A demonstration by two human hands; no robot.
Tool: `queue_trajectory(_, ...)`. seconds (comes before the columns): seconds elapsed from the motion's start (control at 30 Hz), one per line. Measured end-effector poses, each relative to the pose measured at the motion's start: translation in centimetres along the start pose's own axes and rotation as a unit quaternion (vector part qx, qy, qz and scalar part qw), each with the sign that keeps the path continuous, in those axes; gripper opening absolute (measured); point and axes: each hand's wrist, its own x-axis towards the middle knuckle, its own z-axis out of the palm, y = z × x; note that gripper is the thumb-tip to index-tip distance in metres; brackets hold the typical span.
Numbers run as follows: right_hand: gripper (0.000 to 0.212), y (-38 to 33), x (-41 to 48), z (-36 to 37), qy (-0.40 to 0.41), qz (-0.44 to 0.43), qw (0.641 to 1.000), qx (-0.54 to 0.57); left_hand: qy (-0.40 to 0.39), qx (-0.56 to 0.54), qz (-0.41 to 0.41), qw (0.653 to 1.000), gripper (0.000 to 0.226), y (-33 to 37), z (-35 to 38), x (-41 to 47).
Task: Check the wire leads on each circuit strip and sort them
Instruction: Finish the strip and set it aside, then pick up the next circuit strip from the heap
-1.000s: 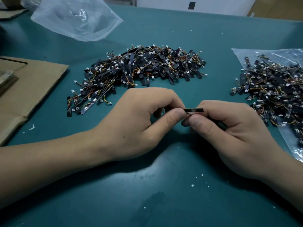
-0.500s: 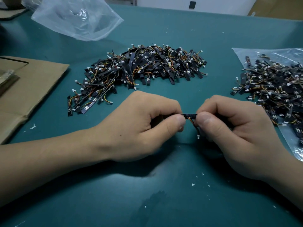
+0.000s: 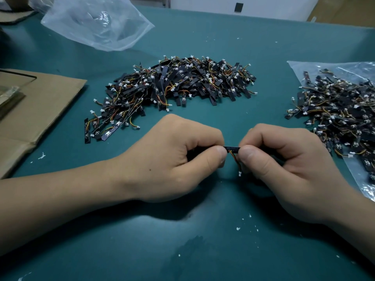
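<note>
A person's two bare hands meet over a teal table (image 3: 274, 47), on the near side of a large heap of circuit strips (image 3: 182, 86) that lies at the table's middle. The left hand (image 3: 174, 157) and right hand (image 3: 284, 165) each pinch one end of a single black circuit strip (image 3: 232, 148) between thumb and curled fingers, holding it level, with only a short stretch showing between the thumbs. Its orange and yellow wire leads (image 3: 235, 161) hang down from that stretch and end in a small white connector (image 3: 240, 173). To the right of the heap, well apart, a second pile of strips (image 3: 341, 110) rests on a clear plastic bag (image 3: 300, 66). To the heap's left lies flat brown cardboard (image 3: 40, 110). Beyond the heap, to the far left, sits a crumpled clear plastic bag (image 3: 95, 23).
</note>
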Motion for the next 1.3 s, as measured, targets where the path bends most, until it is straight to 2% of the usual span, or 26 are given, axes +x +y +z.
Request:
queue_trajectory(0.2, 0.023, 0.20, 0.18, 0.19, 0.022, 0.021, 0.999, -0.021, 0.029, 0.057, -0.066, 0.996, 0.023, 0.11, 0.42, 0.11)
queue_trajectory(0.33, 0.021, 0.19, 0.16, 0.22, 0.036, 0.024, 0.999, -0.022, 0.061, 0.073, -0.022, 0.995, 0.026, 0.26, 0.29, 0.16)
queue_trajectory(0.4, 0.022, 0.07, 0.14, 0.18, 0.031, 0.024, 0.999, -0.020, 0.038, 0.085, -0.024, 0.995, 0.032, 0.36, 0.47, 0.13)
queue_trajectory(0.5, 0.021, 0.08, 0.14, 0.18, 0.026, 0.024, 0.999, -0.036, -0.001, 0.141, -0.069, 0.988, 0.038, 0.04, 0.71, 0.42)
queue_trajectory(0.63, 0.020, 0.08, 0.22, 0.22, 0.031, 0.036, 0.998, -0.052, 0.014, 0.110, -0.077, 0.991, 0.024, 0.18, 0.50, 0.37)
queue_trajectory(0.73, 0.022, 0.13, 0.30, 0.27, 0.003, 0.045, 0.996, -0.073, 0.032, 0.104, -0.024, 0.994, 0.026, 0.10, 0.43, 0.26)
queue_trajectory(0.83, 0.022, 0.04, 0.24, 0.24, -0.018, 0.028, 0.996, -0.087, 0.012, 0.099, 0.021, 0.995, 0.027, 0.15, 0.24, 0.25)
queue_trajectory(0.97, 0.020, 0.02, 0.12, 0.05, -0.024, 0.009, 0.998, -0.064, 0.012, 0.058, 0.019, 0.998, 0.025, 0.13, -0.05, 0.30)
queue_trajectory(1.3, 0.020, 0.14, 0.08, 0.03, -0.029, 0.005, 0.997, -0.067, 0.025, 0.042, 0.022, 0.999, 0.025, 0.03, 0.07, 0.36)
